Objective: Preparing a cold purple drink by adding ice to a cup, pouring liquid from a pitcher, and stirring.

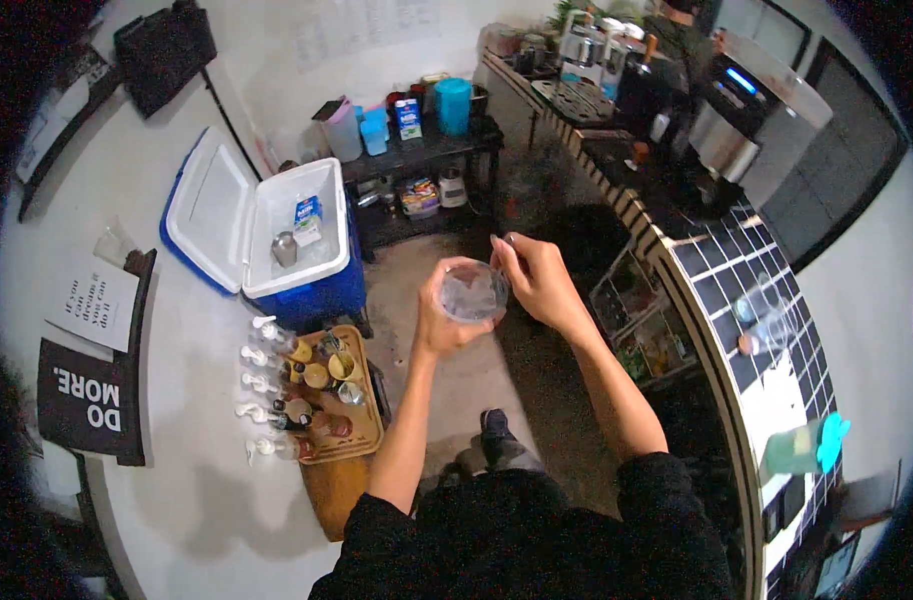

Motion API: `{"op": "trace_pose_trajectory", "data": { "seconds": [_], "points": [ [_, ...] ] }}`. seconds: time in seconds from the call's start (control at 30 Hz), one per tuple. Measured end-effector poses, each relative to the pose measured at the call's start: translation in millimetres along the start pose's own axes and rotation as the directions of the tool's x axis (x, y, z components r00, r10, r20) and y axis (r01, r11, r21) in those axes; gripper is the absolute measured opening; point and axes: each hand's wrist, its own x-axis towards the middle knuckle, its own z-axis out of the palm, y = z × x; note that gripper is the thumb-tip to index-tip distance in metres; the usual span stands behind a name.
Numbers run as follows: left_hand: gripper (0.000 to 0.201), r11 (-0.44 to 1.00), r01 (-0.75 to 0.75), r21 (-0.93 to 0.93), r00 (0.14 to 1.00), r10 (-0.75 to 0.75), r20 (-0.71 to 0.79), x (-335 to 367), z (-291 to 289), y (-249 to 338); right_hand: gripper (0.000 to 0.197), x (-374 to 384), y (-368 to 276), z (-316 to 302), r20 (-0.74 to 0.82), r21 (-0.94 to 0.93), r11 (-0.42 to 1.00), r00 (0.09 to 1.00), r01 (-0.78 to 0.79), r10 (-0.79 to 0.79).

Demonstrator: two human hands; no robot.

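My left hand is wrapped round a clear cup, held up in front of me above the floor. Pale, translucent contents that look like ice show inside it. Close by the cup's right rim, my right hand has its thumb and fingers pinched together. A small dark tip shows at those fingers, too little to name. Ahead on the left stands a blue cooler with its white lid raised. In it lie a blue and white milk carton and a metal scoop or cup.
Left of me, a tray carries jars, beside several pump bottles. A dark shelf at the back holds pitchers and another carton. Along the right runs a counter with a machine, clear cups and a green container.
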Motion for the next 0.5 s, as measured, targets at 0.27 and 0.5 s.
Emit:
{"op": "trace_pose_trajectory", "data": {
  "seconds": [0.27,0.5],
  "points": [
    [0.066,0.962,0.136,-0.235,0.987,-0.111,0.117,-59,72,42,0.045,-152,-38,-103,-0.197,-0.038,0.978,0.961,-0.204,0.192],
    [0.067,0.947,0.063,-0.316,0.984,-0.007,0.178,-79,154,66,0.023,-344,3,-272,-0.908,-0.415,0.562,0.362,-0.715,-0.211]
  ]
}}
